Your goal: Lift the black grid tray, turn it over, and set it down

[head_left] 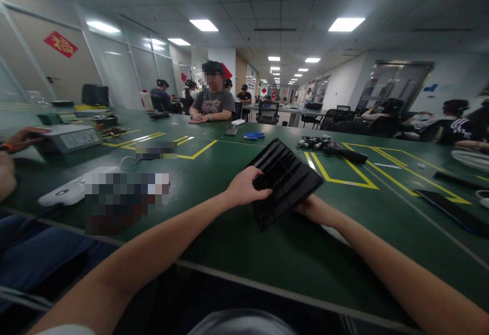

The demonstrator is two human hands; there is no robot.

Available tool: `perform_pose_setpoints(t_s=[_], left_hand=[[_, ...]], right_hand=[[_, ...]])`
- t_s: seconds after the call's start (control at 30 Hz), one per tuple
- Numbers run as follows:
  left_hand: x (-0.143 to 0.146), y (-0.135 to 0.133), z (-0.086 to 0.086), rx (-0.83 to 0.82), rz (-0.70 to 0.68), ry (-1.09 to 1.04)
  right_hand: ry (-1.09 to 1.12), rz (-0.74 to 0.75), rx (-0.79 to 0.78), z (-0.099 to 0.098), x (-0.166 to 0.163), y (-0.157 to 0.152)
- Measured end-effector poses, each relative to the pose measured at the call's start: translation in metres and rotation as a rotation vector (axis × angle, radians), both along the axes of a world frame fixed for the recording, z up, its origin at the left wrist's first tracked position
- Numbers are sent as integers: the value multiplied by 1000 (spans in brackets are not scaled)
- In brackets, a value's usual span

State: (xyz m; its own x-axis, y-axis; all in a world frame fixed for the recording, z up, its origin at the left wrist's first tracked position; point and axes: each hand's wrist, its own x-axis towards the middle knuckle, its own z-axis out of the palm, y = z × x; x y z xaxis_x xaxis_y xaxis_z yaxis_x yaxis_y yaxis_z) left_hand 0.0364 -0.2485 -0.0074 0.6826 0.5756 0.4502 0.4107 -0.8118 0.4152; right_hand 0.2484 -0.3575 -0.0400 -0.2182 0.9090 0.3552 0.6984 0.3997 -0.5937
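A black ribbed plastic tray (286, 178) is tilted up over the green table (214, 223) in front of me. My left hand (245, 187) grips its left edge, fingers curled over the rim. My right hand (314, 208) holds the tray from beneath at its lower right, fingers mostly hidden under it.
Yellow tape rectangles (346, 174) mark the table. Black cylindrical parts (324, 144) and a blue glove (253, 135) lie farther out. A white device (63, 193) and a scale (72, 137) are at left. A person (212, 101) sits across; another person's hand (21, 138) is at far left.
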Motion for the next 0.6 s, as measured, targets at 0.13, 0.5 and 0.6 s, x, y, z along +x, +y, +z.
perform_pose_setpoints(t_s=[0.13,0.5,0.6], left_hand=[[-19,38,16,17,313,75],[-66,105,8,-106,821,474],[-67,106,8,-90,810,468]], right_hand=[[-110,-297,-34,14,29,5],[-577,-800,-226,-2,95,1],[-618,-823,-210,-1,93,1]])
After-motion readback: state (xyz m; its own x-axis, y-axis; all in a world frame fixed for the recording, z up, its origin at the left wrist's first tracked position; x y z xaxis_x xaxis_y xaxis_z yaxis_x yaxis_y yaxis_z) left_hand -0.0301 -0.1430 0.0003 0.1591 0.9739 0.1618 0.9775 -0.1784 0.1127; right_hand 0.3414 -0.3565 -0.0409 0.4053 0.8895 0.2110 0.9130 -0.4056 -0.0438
